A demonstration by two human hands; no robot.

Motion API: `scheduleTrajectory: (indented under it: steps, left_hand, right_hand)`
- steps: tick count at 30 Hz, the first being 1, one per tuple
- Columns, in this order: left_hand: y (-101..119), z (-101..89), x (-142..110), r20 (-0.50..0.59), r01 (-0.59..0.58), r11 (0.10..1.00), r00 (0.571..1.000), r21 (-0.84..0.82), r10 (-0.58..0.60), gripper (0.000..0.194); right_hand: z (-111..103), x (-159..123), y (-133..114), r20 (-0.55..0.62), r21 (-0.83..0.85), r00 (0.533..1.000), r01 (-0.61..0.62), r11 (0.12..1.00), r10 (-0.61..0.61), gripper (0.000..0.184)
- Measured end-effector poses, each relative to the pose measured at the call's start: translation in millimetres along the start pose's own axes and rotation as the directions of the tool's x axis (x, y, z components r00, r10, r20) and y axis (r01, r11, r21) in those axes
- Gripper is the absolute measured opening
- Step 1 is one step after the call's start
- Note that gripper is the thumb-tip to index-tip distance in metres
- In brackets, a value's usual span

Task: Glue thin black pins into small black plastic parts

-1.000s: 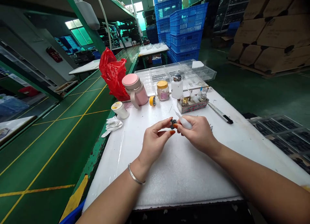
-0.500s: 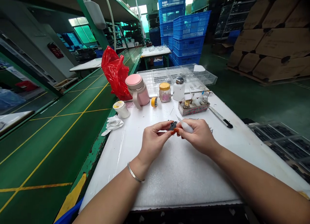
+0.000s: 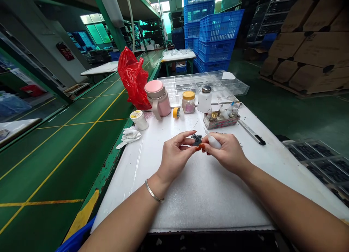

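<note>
My left hand pinches a small dark grey part between its fingers and thumb, just above the white table. Its exact kind is too small to make out. Closed around a small white squeeze bottle, my right hand has the thin nozzle pointing up and away to the left. The right fingertips meet the part's right side, close to the left thumb. Tiny black pieces show just behind the part; whether they lie on the table or belong to it, I cannot tell.
Beyond my hands stand a pink mug, a yellow tape roll, a yellow-lidded jar, a white pump bottle and a small box of bottles. A utility knife lies right; white gloves lie left.
The view has shifted slightly, moving everything a little to the right. My left index finger has lifted away from the thumb, exposing more of the part. The white bottle stays in my right hand.
</note>
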State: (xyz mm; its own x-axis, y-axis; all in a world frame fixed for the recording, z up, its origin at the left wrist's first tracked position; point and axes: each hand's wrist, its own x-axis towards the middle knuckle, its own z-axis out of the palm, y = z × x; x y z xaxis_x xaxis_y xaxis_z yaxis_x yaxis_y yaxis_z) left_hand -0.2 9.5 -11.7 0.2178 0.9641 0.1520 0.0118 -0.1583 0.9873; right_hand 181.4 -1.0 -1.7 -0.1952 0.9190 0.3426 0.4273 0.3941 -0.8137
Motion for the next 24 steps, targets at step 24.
scheduleTrajectory:
  steps: [24]
  left_hand:
    - [-2.7, -4.2, 9.5, 0.105, 0.199, 0.979, 0.975, -0.041, -0.193, 0.074]
  right_hand:
    - [-40.8, 20.4, 27.5, -0.503, 0.107, 0.85, -0.121, 0.987, 0.159, 0.023]
